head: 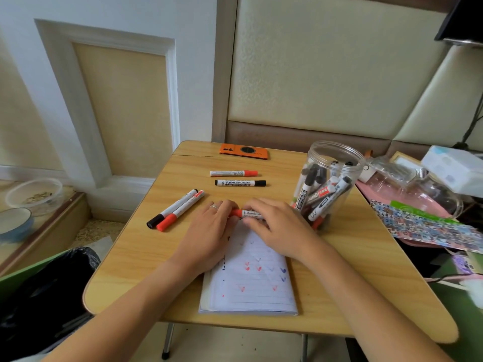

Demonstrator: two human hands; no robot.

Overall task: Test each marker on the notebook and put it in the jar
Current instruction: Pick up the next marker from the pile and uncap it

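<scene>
Both hands hold one red-capped white marker [245,213] level, just above the top of the open lined notebook [252,286]. My left hand [211,231] grips its red cap end and my right hand [274,223] grips the white barrel. The notebook page bears red, blue and black test marks. A clear plastic jar [326,184] at the right holds several markers. On the table lie a red marker [233,173], a black marker [240,183], and a black-capped [171,209] and a red-capped marker [181,210] side by side at the left.
An orange phone [244,151] lies at the far edge of the small wooden table [366,270]. Cluttered bags, a box and patterned sheets [428,226] crowd the right side. A black bin bag [44,288] sits at the lower left, bowls [15,223] beyond it.
</scene>
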